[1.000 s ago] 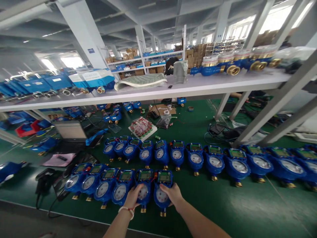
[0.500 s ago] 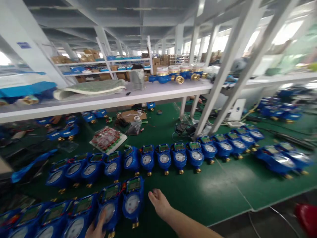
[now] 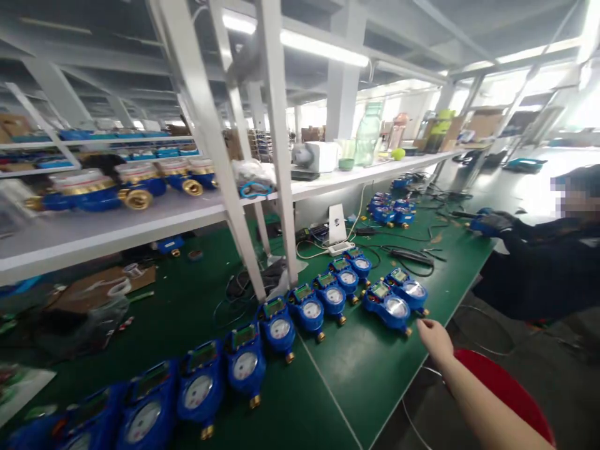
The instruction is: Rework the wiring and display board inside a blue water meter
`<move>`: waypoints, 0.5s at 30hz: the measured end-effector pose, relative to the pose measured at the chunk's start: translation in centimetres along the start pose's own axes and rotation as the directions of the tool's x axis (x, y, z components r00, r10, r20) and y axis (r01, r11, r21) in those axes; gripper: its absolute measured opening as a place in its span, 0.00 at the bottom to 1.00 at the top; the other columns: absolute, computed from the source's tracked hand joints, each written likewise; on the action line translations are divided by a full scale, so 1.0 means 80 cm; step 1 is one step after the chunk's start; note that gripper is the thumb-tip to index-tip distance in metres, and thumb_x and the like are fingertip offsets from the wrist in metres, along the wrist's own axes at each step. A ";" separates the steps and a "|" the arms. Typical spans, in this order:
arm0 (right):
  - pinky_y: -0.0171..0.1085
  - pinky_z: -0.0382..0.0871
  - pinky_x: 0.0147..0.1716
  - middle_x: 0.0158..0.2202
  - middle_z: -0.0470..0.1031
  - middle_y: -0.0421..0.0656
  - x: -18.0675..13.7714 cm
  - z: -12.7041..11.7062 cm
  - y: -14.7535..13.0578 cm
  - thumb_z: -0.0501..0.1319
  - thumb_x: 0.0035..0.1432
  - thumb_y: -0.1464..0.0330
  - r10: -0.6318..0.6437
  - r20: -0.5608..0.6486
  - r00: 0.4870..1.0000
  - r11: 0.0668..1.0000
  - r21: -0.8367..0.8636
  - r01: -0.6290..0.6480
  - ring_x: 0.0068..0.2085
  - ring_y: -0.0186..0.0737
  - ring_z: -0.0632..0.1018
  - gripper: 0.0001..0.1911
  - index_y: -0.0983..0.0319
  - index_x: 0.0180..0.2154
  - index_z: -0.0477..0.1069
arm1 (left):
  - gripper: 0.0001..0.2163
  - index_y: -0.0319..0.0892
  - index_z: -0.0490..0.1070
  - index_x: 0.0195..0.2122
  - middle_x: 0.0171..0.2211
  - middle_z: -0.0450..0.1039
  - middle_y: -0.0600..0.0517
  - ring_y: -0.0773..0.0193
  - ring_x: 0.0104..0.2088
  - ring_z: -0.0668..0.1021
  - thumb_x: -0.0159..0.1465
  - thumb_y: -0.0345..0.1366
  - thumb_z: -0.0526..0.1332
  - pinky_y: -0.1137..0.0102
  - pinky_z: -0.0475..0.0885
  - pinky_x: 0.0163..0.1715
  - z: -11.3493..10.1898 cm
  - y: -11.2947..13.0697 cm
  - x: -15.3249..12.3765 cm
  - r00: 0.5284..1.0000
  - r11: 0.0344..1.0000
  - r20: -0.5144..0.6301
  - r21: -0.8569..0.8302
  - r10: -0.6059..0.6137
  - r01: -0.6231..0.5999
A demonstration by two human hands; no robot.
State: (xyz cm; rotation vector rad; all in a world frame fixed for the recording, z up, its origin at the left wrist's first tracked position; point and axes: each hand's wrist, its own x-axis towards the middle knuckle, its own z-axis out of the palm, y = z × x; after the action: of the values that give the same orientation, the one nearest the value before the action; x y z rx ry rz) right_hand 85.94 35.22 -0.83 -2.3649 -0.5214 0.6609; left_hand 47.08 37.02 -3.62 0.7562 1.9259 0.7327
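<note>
My right hand (image 3: 434, 337) reaches out past the front right edge of the green bench (image 3: 365, 375), empty, with its fingers loosely stretched. Closest to it are two blue water meters (image 3: 396, 299) lying side by side, just up and left of the fingertips; the hand does not touch them. A long row of blue water meters (image 3: 280, 326) with white dials and brass fittings runs from the lower left up to the middle of the bench. My left hand is out of sight.
A white shelf (image 3: 140, 219) on slanted white posts (image 3: 276, 156) spans the bench and carries brass-ended meters (image 3: 126, 187). Cables (image 3: 412, 256) and a power strip (image 3: 340, 248) lie behind. A red stool (image 3: 510, 390) stands under my arm. A person in dark clothes (image 3: 539, 262) works at the right.
The view has swung far to the right. Both hands left the front-row meters; the left hand dropped out of sight and the right hand moved right toward the end of the bench.
</note>
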 end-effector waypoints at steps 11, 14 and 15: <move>0.46 0.73 0.44 0.49 0.70 0.46 0.219 -0.032 0.005 0.59 0.64 0.62 0.018 0.256 0.967 0.990 0.132 -0.054 0.45 0.44 0.75 0.16 0.64 0.50 0.68 | 0.12 0.38 0.69 0.48 0.49 0.71 0.46 0.56 0.47 0.75 0.64 0.36 0.61 0.56 0.73 0.45 0.294 0.083 -0.076 0.688 0.984 0.703 0.123 -0.178 0.129; 0.45 0.73 0.42 0.47 0.71 0.46 0.217 -0.024 0.021 0.59 0.64 0.62 0.001 0.389 0.921 0.976 0.200 -0.085 0.44 0.42 0.76 0.15 0.64 0.48 0.68 | 0.17 0.40 0.65 0.54 0.54 0.67 0.44 0.54 0.49 0.74 0.65 0.40 0.59 0.54 0.72 0.46 0.374 0.108 -0.079 0.696 0.979 0.697 0.041 -0.170 0.198; 0.45 0.73 0.42 0.47 0.72 0.46 0.215 -0.022 0.025 0.59 0.64 0.62 -0.009 0.422 0.906 0.969 0.228 -0.096 0.43 0.42 0.76 0.15 0.64 0.48 0.68 | 0.18 0.40 0.65 0.54 0.54 0.66 0.44 0.53 0.49 0.73 0.65 0.41 0.59 0.53 0.72 0.46 0.392 0.113 -0.080 0.704 0.976 0.690 0.014 -0.168 0.219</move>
State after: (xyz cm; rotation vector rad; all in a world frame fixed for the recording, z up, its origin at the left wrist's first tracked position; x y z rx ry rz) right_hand 101.05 41.71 -6.58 -2.0080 -0.5332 1.2004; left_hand 79.55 43.75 -6.29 0.6444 1.2530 0.3047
